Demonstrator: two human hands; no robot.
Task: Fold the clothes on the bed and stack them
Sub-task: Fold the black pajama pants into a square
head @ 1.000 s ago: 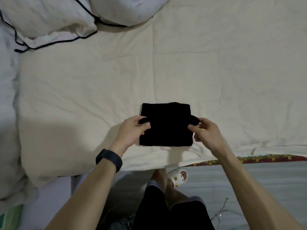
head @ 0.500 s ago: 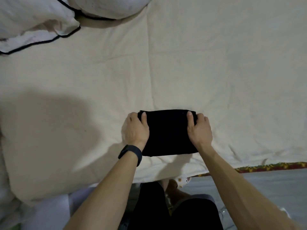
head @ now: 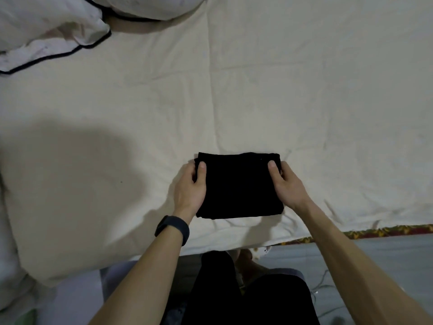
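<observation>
Folded garment (head: 239,186): black cloth, matt, weave too dark to tell. Bed sheet (head: 293,95): cream cloth, matt, lightly creased. Pillows (head: 46,26): white cloth, dark piped edges. Wristband (head: 172,228): black, smooth, matt, plastic-like. Near-edge trim (head: 386,231): patterned cloth.

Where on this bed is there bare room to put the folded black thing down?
Bare sheet lies between the black garment and the pillows, and wide to the right of the right hand. Left of the left hand is free too. Crowded: the pillows' far-left corner.
</observation>
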